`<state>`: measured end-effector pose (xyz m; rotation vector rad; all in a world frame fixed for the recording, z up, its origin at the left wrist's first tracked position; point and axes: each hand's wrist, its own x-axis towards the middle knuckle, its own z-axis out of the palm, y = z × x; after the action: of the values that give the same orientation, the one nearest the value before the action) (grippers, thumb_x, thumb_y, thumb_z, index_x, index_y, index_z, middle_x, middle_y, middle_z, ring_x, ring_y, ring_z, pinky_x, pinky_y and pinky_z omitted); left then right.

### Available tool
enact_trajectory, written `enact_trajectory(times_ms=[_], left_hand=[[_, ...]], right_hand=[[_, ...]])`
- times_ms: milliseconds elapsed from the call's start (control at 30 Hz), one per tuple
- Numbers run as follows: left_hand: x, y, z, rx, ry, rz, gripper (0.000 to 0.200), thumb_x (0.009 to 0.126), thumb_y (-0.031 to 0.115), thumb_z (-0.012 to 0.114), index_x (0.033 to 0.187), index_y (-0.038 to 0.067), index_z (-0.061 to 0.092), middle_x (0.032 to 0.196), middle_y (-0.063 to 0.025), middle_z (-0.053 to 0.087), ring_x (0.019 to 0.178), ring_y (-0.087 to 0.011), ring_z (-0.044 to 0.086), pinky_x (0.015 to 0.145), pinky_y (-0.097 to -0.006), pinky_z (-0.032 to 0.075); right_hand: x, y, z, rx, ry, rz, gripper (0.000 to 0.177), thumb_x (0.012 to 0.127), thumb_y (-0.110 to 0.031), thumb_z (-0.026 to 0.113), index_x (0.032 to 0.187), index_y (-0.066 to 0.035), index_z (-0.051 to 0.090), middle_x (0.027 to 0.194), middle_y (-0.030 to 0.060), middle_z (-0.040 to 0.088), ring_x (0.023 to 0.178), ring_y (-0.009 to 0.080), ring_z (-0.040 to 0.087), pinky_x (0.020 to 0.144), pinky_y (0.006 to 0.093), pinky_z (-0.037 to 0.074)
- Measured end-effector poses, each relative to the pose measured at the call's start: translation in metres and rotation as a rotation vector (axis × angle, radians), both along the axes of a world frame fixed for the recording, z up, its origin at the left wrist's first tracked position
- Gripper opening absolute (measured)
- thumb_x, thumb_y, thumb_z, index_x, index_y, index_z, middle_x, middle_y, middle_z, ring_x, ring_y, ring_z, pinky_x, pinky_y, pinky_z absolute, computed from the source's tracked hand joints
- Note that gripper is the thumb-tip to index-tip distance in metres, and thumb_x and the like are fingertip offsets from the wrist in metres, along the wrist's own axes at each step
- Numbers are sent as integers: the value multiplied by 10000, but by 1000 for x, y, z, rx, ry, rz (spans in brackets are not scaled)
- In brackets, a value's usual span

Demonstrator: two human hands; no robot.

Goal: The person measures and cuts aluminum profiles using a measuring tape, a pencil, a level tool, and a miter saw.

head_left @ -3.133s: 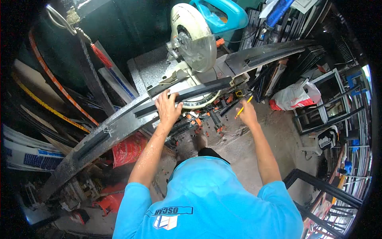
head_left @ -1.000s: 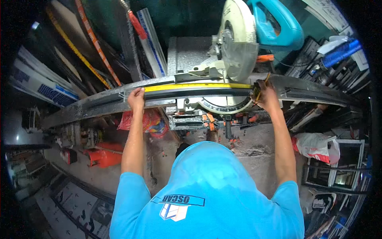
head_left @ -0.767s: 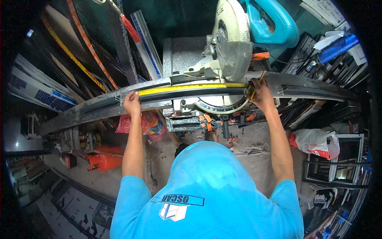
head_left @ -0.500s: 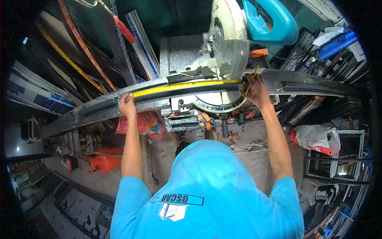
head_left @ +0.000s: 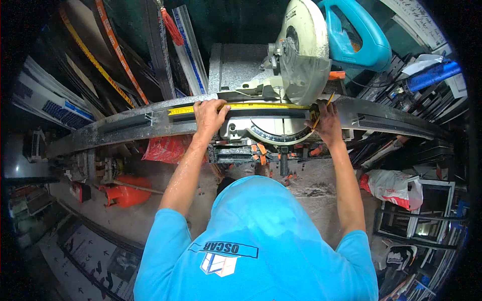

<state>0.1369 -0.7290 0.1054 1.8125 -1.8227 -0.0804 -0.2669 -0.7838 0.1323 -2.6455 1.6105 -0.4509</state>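
A yellow tape measure blade (head_left: 271, 106) stretches along a dark metal profile (head_left: 176, 120) lying across the miter saw base. My left hand (head_left: 208, 119) is closed over the blade and the profile's edge, its thumb to the right; the blade's free end sticks out left of it. My right hand (head_left: 329, 123) grips the tape measure's dark case, which the fingers partly hide. A yellow pencil (head_left: 331, 99) also pokes out between those fingers. Just behind my right hand stands the miter saw (head_left: 305, 55), its blade guard above the profile.
A long metal bench rail (head_left: 120, 123) runs both ways. Profile offcuts (head_left: 191, 60) lean at the back left. A red gas cylinder (head_left: 128, 190) lies on the floor to the left. A white-and-red plastic bag (head_left: 394, 188) sits at the right.
My left hand has moved right from the blade's end to partway along it, leaving that end uncovered. My right hand still holds the tape case and pencil. The view has shifted slightly.
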Motion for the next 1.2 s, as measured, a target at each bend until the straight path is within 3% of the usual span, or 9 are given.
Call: enact_trajectory(times_ms=[167,367,500,567,600,733,800,900,1200], left_hand=[[1,-5,7,134,142,16,207,879,314,727,921,125,799,871,-80,737,919,-284,650,1044,-510,317],[2,-7,6,116,105,15,234,864,331,742,927,113,799,894,-88,752,897,-288,673,993,-489,354],[4,-9,6,88,92,13,256,863,345,746,919,101,798,889,-96,759,862,-291,696,954,-462,388],[3,-8,6,103,88,24,258,866,348,744,919,102,800,889,-97,760,866,-290,698,956,-459,389],[2,-9,7,113,86,33,260,869,351,742,918,103,802,888,-98,761,870,-289,700,958,-456,391],[1,-10,11,177,124,46,252,869,356,731,920,122,809,904,-88,764,893,-280,693,1000,-472,350],[1,-11,12,172,108,52,285,870,379,736,935,111,807,856,-103,764,849,-290,707,953,-448,400],[0,-12,16,187,83,55,294,873,387,731,942,112,808,844,-105,764,838,-289,708,948,-444,407],[-2,-15,18,234,142,87,260,881,354,718,926,117,813,856,-84,774,854,-263,713,961,-451,356]], right_hand=[[-1,12,-26,-22,-56,-13,832,780,-498,796,1395,-31,487,1341,276,520,1285,480,446,1119,544,368],[17,29,-16,-302,19,-85,826,811,-343,801,1472,-30,418,1327,246,549,1219,462,477,1058,532,393],[35,45,4,-97,-310,-103,605,961,-279,675,1475,-53,452,1321,245,589,1185,392,583,1002,462,466],[55,54,1,484,-870,-32,516,1035,-275,572,1473,-29,453,1289,206,632,1160,309,628,945,404,506],[69,56,21,523,-722,-22,481,1074,-270,494,1491,-37,437,1277,179,651,1171,264,628,941,368,509],[98,41,22,660,-813,94,471,1069,-250,505,1499,-66,441,1269,177,653,1187,266,633,989,364,486],[105,34,8,341,-662,242,487,1039,-265,567,1484,-97,464,1220,193,664,1105,309,666,945,390,516],[102,29,1,368,-566,236,494,1058,-245,535,1508,-78,424,1306,190,642,1235,299,619,1050,392,458],[108,27,-8,307,-737,210,490,1039,-269,571,1483,-96,456,1281,210,647,1185,363,630,998,417,489]])
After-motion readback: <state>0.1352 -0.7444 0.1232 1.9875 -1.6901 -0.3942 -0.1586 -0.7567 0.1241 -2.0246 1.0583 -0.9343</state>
